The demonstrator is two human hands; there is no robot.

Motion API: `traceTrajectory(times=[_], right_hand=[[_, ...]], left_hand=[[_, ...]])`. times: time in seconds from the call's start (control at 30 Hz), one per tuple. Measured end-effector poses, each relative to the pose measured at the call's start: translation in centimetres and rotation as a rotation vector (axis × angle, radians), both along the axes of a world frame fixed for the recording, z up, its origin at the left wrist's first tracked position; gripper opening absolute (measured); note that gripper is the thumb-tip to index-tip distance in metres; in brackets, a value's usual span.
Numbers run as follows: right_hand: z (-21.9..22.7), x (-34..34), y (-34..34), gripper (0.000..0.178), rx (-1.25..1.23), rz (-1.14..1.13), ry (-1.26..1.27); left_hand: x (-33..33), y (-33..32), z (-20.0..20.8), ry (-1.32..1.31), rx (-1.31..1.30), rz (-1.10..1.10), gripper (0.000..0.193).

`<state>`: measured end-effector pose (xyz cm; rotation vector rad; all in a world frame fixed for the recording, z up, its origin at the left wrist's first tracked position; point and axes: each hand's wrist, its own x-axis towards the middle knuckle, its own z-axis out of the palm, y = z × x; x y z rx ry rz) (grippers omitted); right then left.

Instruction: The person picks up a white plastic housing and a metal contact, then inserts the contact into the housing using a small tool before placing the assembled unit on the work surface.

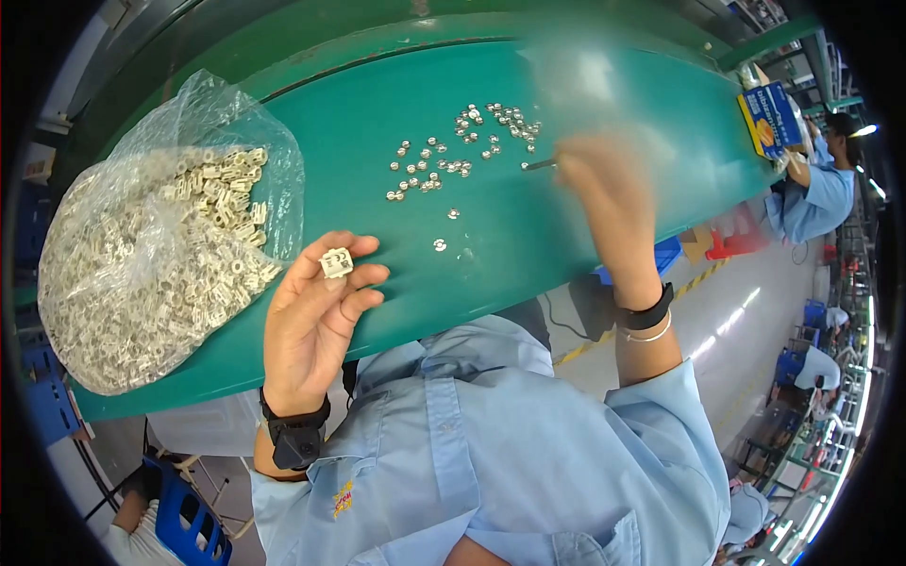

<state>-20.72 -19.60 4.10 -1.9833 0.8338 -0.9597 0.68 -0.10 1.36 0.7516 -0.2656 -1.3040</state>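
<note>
My left hand (316,316) is closed on a small cream plastic housing (336,263), pinched between thumb and fingertips near the table's front edge. Blurred by motion, my right hand (604,174) is over the right half of the table. From its fingers a thin dark metal tool (540,165) points left, its tip at one of the small parts; its exact kind is hard to make out. Many small silvery metal pieces (462,168) are scattered in the middle of the green table. Two of them, including this flat piece (440,245), lie apart, closer to my left hand.
A large clear plastic bag (142,255) full of cream plastic parts stands open at the left of the green tabletop (491,269). At the far right end are a blue and yellow box (772,118) and a person in blue (819,193). A blue chair (189,514) is below left.
</note>
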Motion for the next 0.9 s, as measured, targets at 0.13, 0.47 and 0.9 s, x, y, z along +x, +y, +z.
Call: traceTrajectory(times=[0.13,0.47,0.9], right_hand=[[0.3,-1.2,-0.6,0.013,-0.010,-0.038,-0.001],[-0.9,-4.0,-2.8,0.015,0.047,-0.132,0.069],[-2.3,-3.5,-4.3,0.015,0.041,-0.042,0.202]], left_hand=[[-0.4,-0.9,0.3,-0.014,0.052,0.062,0.035],[-0.9,-0.5,-0.8,-0.213,0.024,0.027,0.026],[-2.5,-1.0,-0.7,-0.343,0.139,0.106,0.019]])
